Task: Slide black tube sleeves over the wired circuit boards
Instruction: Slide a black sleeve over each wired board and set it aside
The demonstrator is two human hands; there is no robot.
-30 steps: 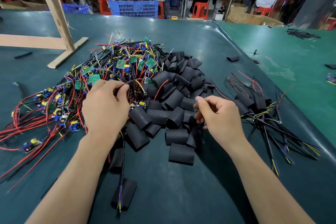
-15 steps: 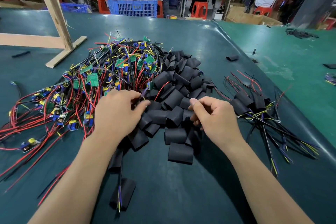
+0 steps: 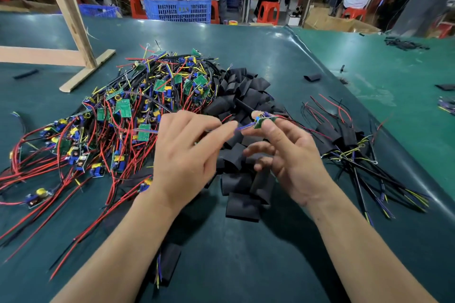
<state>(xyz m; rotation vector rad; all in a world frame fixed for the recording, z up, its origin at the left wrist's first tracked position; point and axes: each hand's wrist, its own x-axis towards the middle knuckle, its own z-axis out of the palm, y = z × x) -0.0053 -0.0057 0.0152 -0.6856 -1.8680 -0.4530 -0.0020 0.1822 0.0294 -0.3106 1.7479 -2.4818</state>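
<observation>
A small green circuit board point(image 3: 264, 120) with red and blue wires is lifted above the table, pinched between the thumb and forefinger of my right hand point(image 3: 293, 157). My left hand point(image 3: 187, 155) pinches the board's blue wire at its left end. Under both hands lies a heap of flat black tube sleeves point(image 3: 243, 179). A big tangle of wired circuit boards point(image 3: 138, 115) with red, black and yellow leads spreads to the left. A group of sleeved boards point(image 3: 344, 135) with trailing wires lies to the right.
The work surface is a dark green mat point(image 3: 221, 265). A wooden frame point(image 3: 73, 32) stands at the back left. One sleeved board point(image 3: 167, 265) lies near the front edge. A stray sleeve point(image 3: 312, 78) rests at the back right. Seated workers and a blue crate point(image 3: 177, 5) are beyond the table.
My left hand pulled a board out of the tangle and brought it right. My right hand rose from the sleeve heap and now pinches that board above the sleeves.
</observation>
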